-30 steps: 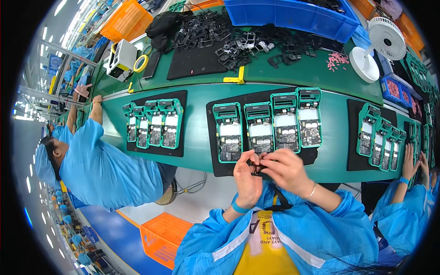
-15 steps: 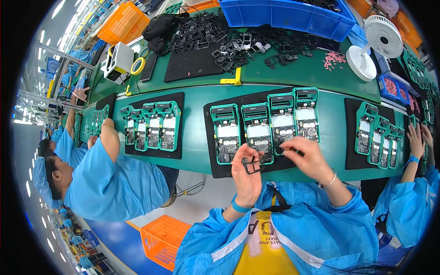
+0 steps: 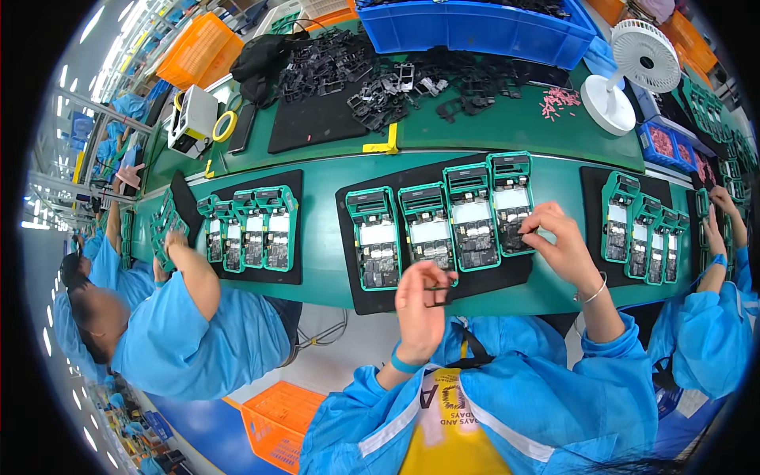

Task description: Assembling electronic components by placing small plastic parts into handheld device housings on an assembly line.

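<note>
My left hand [image 3: 419, 313] is closed on a small black plastic frame [image 3: 438, 296], held near the front edge of the black mat [image 3: 507, 279]. Part of that frame is hidden by my fingers. In a pinch, my right hand [image 3: 560, 244] hovers at the right edge of the rightmost green housing [image 3: 511, 202]; whatever its fingertips hold is too small to make out. Another green housing [image 3: 473, 218] with a circuit board stands beside it, and a third green housing [image 3: 427, 222] lies just beyond my left hand. One more housing [image 3: 374, 237] is at the mat's left.
Black plastic frames [image 3: 388, 95] are heaped at the back, below a blue bin [image 3: 475, 32]. A white fan [image 3: 609, 103] and pink pieces [image 3: 559, 101] are at the back right. Co-workers sit on both sides, by more housings [image 3: 265, 226]. An orange crate [image 3: 277, 423] stands on the floor.
My right hand has moved right, from above the middle housings to the rightmost one. My left hand, still with the black frame, has lowered slightly. The view has shifted a little.
</note>
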`<state>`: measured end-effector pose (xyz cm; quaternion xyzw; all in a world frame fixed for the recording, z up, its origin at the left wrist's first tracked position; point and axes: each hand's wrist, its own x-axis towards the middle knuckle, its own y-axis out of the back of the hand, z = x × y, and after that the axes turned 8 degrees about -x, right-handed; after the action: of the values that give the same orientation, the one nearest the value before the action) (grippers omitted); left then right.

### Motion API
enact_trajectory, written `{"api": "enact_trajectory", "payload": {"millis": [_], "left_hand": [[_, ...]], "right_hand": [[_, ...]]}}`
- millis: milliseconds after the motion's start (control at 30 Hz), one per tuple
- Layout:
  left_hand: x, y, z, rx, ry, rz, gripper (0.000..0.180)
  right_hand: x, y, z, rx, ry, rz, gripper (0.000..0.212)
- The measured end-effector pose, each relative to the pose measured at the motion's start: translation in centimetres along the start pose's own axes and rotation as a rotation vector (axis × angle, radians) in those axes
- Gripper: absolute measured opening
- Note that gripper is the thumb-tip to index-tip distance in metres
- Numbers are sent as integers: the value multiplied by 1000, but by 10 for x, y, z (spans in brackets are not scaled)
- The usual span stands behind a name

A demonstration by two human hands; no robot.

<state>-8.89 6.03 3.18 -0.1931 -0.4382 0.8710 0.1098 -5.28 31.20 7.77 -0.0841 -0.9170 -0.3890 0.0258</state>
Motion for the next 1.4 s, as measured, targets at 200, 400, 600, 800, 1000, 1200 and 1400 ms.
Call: {"api": "enact_trajectory", "payload": {"millis": [200,400,600,800,1000,1200,1400], "left_hand": [[-6,-16,-18,39,527,-234,34],[0,-11,-22,210,186,23,18],[-4,-12,-35,291,82,-46,19],[-5,-18,-21,63,140,-67,26],[-4,-17,-17,33,133,-53,32],[-4,-19,-13,35,140,-32,31],[6,-8,31,194,11,-125,20]], "right_hand": [[-5,-29,-42,242,466,-36,15],[-23,-34,-34,547,57,-39,28],[-26,-34,-42,266,-56,30,27],[-13,-13,9,67,-136,168,11],[-12,-18,17,-211,-29,132,9],[-2,-17,29,-265,107,56,14],[-13,-25,29,-192,67,215,24]]}}
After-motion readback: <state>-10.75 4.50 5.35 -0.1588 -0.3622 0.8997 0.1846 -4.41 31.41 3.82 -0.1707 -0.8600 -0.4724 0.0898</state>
